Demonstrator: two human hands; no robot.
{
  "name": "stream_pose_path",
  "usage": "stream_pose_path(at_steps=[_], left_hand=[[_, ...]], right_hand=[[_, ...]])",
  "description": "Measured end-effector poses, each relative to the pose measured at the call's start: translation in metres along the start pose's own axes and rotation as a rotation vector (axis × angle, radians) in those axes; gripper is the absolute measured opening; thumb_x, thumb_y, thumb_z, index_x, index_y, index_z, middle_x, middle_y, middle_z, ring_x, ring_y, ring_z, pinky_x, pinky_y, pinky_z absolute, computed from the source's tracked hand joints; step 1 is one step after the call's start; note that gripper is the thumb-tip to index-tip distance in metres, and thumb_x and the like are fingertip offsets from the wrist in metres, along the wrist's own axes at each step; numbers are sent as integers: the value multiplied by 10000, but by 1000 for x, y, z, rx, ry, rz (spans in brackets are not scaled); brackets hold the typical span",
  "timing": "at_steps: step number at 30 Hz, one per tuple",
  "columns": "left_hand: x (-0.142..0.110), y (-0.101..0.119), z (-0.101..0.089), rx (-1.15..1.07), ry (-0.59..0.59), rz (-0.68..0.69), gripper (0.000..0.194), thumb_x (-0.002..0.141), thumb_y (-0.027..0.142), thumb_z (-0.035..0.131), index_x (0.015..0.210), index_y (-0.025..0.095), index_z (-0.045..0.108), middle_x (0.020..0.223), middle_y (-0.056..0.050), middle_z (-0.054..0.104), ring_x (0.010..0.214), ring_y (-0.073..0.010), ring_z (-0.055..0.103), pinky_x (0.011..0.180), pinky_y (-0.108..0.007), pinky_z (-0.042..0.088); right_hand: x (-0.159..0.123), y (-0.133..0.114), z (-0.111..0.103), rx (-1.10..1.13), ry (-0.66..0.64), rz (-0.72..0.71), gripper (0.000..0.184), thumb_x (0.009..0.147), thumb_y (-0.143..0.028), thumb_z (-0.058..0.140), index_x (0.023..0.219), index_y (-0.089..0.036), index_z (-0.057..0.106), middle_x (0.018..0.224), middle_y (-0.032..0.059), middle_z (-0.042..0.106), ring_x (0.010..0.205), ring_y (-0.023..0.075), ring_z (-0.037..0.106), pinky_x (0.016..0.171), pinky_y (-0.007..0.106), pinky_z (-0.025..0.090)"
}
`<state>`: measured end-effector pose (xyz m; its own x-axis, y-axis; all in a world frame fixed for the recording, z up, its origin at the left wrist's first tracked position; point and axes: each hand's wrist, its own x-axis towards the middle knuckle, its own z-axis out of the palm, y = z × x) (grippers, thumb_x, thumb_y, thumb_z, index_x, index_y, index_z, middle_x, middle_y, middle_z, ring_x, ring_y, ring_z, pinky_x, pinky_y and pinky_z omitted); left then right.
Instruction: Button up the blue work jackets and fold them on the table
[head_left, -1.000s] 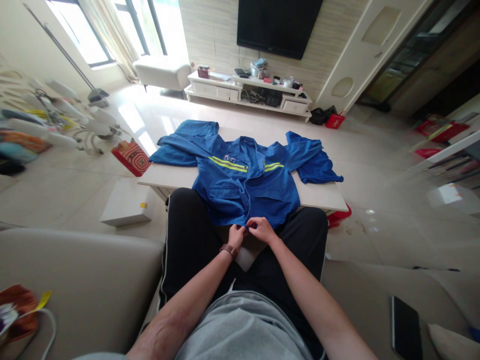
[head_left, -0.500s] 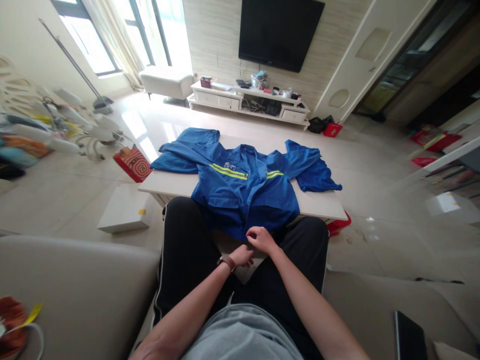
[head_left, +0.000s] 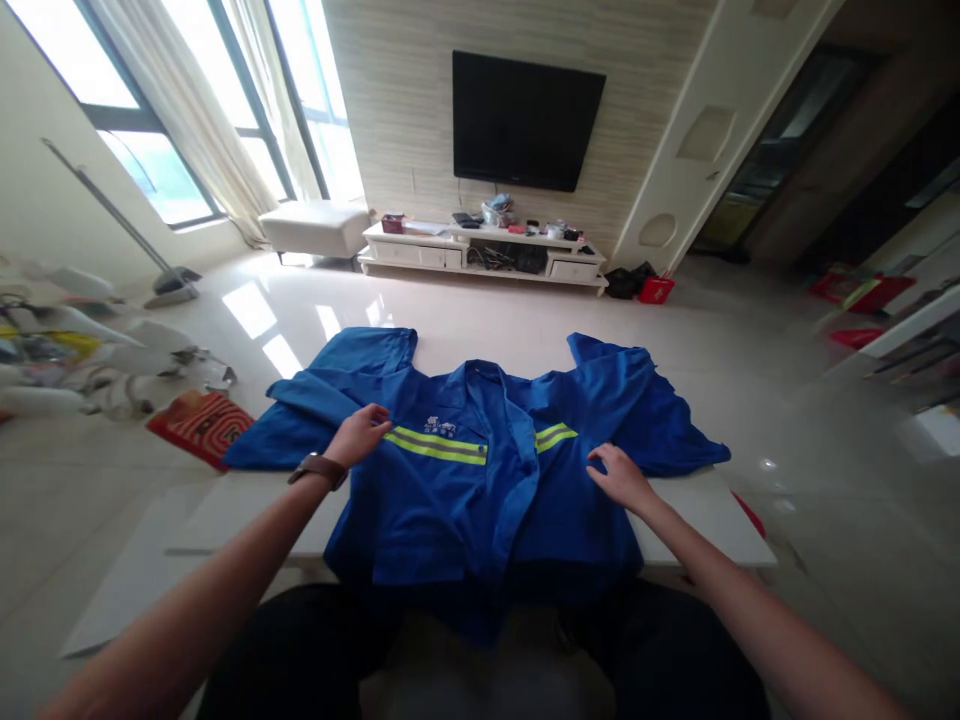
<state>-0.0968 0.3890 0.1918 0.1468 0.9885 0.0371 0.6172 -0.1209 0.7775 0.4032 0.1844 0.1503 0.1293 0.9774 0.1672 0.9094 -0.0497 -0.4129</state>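
- Here, the desk [head_left: 720, 515] bears the blue jacket [head_left: 420, 515], long axis left to right across me, its middle between left grip [head_left: 360, 432] and right grip [head_left: 621, 480], equally near.
- Left grip: I can't tell whether it pinches cloth.
- Right grip: fingers apart, beside a yellow stripe [head_left: 556, 437].

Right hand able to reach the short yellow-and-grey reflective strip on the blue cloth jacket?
Likely yes: the right hand looks empty and near the short yellow-and-grey reflective strip, with only the blue cloth jacket between them.
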Motion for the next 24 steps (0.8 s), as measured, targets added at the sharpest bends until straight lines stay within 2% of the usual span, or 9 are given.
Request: stream_pose_path(at_steps=[3,6,8,11,12,14,18,21,24], left_hand=[[95,-28,16,254,24,104,551,780,546,664,1173,160,693,1232,-161,732,1174,-336,664,1051,-446,499],[165,-44,50,434,-4,218,753,796,583,677,1374,107,598,1512,-217,557,1474,-390,420,1205,-529,332],[194,-48,69,532,-59,173,773,789,555,722,1380,77,589,1541,-242,518,1505,-413,360,1228,-589,248],[208,-50,78,621,-179,59,526,833,501,719,1158,88,708,1268,-202,704,1348,-400,536,1200,-575,286],[205,-51,73,620,-210,54,443,864,491,690,1077,105,731,1153,-170,738,1267,-376,596,1173,-538,337],[194,-53,56,588,-222,87,375,923,484,614,1000,142,747,1002,-114,750,1135,-326,663,1100,-466,426],[180,-44,1,536,-28,174,445,964,529,534,1022,144,749,907,-55,724,1042,-289,680,1012,-458,486],[206,1,-33,559,149,239,559,1004,567,466,1027,81,742,995,-51,709,1163,-330,637,1055,-544,426],[251,79,-43,613,295,279,623,1085,483,326,1141,-37,665,1362,-129,591,1424,-461,385,1087,-716,199]], right_hand=[[100,30,13,-85,122,-21,332,799,-334,703,1100,-193,706,1227,144,706,1239,339,613,1059,493,503],[195,38,33,-192,150,-9,573,787,-441,763,1276,-162,660,1407,190,625,1414,369,480,1119,535,436],[243,38,47,-284,25,3,542,789,-487,779,1222,-171,699,1297,183,690,1309,364,574,1105,539,421],[280,42,53,-403,-283,-41,258,792,-395,799,941,-186,777,974,131,775,969,283,707,952,425,487],[283,46,48,-418,-351,-62,178,801,-354,796,877,-194,784,904,116,775,880,251,706,872,377,495],[281,56,28,-424,-382,-89,105,844,-315,768,837,-214,797,857,107,772,792,215,684,752,330,473],[268,68,-38,-503,-197,-16,158,917,-352,711,913,-241,824,957,149,767,839,257,675,752,395,461],[286,44,-88,-579,48,161,266,929,-409,712,1055,-209,834,1063,193,749,945,296,679,779,444,461],[328,-7,-120,-486,208,290,446,1023,-375,570,1166,-1,765,1182,304,693,1093,291,662,857,456,440]])
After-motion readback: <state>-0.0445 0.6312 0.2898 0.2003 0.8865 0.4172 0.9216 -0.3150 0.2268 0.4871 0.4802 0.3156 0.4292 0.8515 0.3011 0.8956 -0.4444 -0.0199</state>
